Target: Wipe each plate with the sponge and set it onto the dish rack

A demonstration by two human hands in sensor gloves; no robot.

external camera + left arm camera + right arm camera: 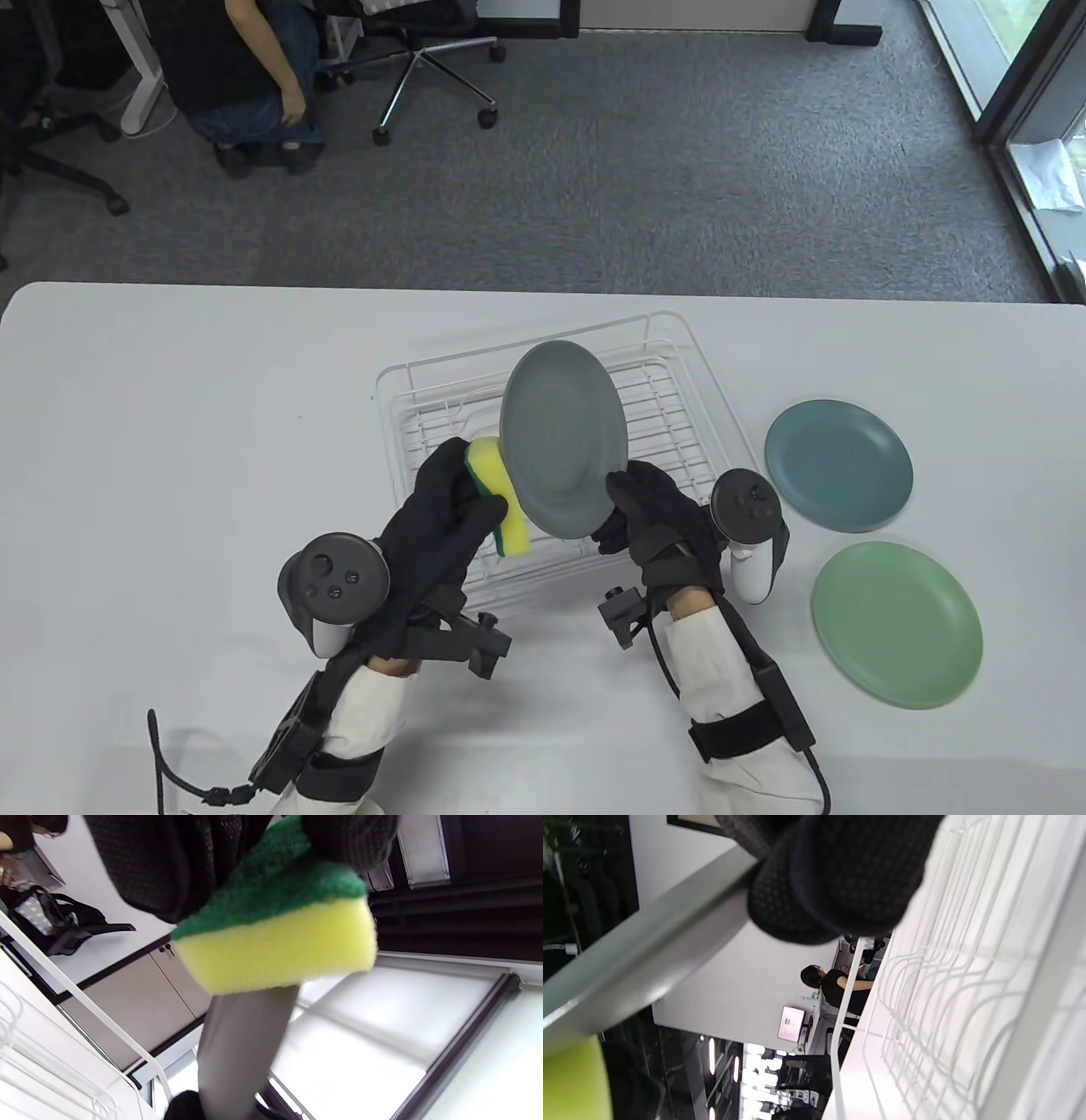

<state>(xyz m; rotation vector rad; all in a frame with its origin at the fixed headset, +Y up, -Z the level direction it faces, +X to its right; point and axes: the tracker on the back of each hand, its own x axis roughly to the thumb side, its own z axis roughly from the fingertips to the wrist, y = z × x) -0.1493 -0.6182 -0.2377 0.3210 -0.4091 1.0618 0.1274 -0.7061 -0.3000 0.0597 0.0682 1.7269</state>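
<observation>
Grey plate [562, 441] is held tilted on edge above the front of the dish rack [679, 340], its face toward the camera. Right hand [657, 518] pinches the plate's lower right rim, thumb on the face. Left hand [441, 518] has its fingers curled round the sponge [501, 501], whose yellow side touches the plate's lower left rim, green side against the fingers. Sponge lies just left of the plate, so the wipe likely runs rightward across it. Blue plate [838, 465] and green plate [898, 625] lie flat on the table [170, 441], right of the rack, nearer the right hand.
</observation>
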